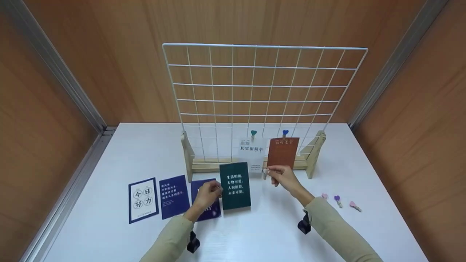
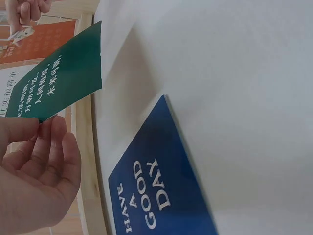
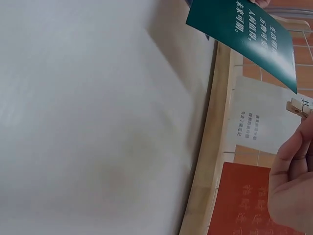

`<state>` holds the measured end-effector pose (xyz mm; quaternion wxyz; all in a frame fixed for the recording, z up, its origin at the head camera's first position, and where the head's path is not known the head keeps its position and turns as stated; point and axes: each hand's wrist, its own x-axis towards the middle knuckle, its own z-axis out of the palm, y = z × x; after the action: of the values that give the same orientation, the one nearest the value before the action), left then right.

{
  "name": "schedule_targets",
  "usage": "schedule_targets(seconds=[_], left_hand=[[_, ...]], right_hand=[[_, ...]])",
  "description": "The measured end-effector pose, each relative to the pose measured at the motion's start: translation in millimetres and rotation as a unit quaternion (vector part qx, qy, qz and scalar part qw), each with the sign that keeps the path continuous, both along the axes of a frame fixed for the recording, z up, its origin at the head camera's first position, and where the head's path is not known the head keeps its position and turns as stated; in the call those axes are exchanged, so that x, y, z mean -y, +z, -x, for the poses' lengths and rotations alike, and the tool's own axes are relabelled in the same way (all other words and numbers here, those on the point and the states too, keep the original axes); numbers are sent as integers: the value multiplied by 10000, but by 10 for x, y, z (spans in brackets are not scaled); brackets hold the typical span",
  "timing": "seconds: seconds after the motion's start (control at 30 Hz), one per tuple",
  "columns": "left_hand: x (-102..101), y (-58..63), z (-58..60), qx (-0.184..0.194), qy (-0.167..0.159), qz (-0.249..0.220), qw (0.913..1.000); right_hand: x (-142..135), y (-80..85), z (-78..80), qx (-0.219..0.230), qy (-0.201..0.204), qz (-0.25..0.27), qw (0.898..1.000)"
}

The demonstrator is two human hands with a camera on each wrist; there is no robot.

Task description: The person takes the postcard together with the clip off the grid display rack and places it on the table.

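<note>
Before the white wire grid (image 1: 264, 87), your left hand (image 1: 208, 193) pinches the dark green card (image 1: 235, 186) by its left edge, holding it upright off the table, while your right hand (image 1: 282, 175) pinches a small wooden clip (image 3: 298, 107), so card and clip sit close together beside the clipped cards.

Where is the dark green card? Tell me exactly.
In the head view, the dark green card is centre, held up by the left hand, in front of the wire grid, beside the white card.
</note>
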<state>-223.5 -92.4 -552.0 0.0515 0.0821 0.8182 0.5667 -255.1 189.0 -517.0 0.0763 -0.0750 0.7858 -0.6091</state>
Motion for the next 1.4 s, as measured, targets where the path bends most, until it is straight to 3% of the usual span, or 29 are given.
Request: schedule_targets(seconds=[0.2, 0.6, 0.97, 1.4], left_hand=[[-10, -82, -11, 370, 23, -76, 9993], [-25, -188, -59, 987, 141, -62, 9950], [-24, -299, -127, 954, 76, -63, 9954], [-45, -316, -135, 1140, 227, 37, 9932]], right_hand=[[-132, 80, -72, 307, -30, 82, 9995], [-502, -42, -81, 483, -296, -8, 9984], [-958, -133, -161, 796, -515, -273, 9951], [-1343, -353, -254, 1246, -833, -990, 9837]])
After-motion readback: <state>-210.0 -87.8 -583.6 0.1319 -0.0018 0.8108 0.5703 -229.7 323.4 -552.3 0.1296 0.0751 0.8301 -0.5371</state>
